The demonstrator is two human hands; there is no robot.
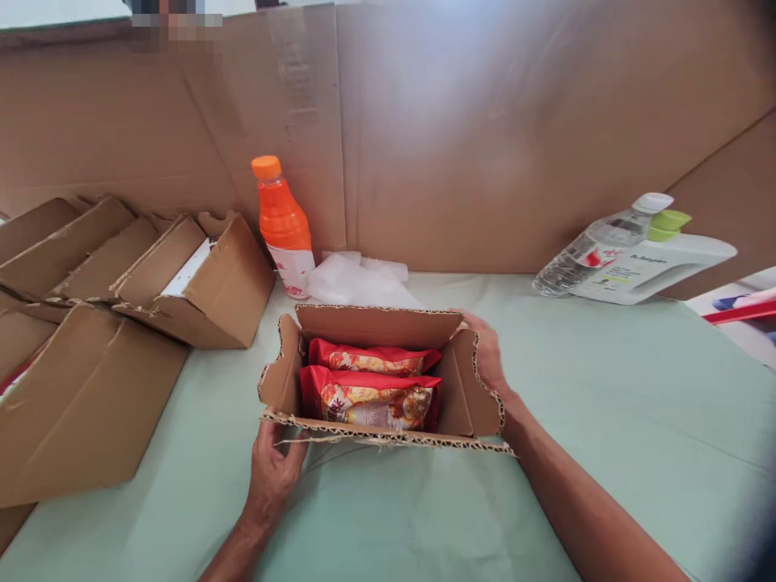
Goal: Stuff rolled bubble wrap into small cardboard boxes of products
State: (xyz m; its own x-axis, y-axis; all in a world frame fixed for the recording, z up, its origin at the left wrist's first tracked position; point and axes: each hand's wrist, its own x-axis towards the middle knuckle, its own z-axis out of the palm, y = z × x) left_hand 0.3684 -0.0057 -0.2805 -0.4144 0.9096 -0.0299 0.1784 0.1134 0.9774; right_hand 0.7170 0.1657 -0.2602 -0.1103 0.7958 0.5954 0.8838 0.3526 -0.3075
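Observation:
In the middle of the view is an open cardboard box [388,323] with rough cut edges. Two red snack packets stand in it, a front packet [376,402] and a back packet [373,356] behind it. My left hand [276,465] grips the box at its near left corner, thumb on the front side and the other fingers partly hidden. Round the right side reaches my right hand [488,356], holding the far right corner, its fingertips hidden behind the cardboard.
Several open cardboard boxes [85,388] stand at the left. An orange bottle [284,230] and white plastic wrap [360,279] sit at the back. Farther right, a clear bottle [597,246] leans against a white jug [655,271]. Tall cardboard panels [485,145] border the green-covered table [636,388].

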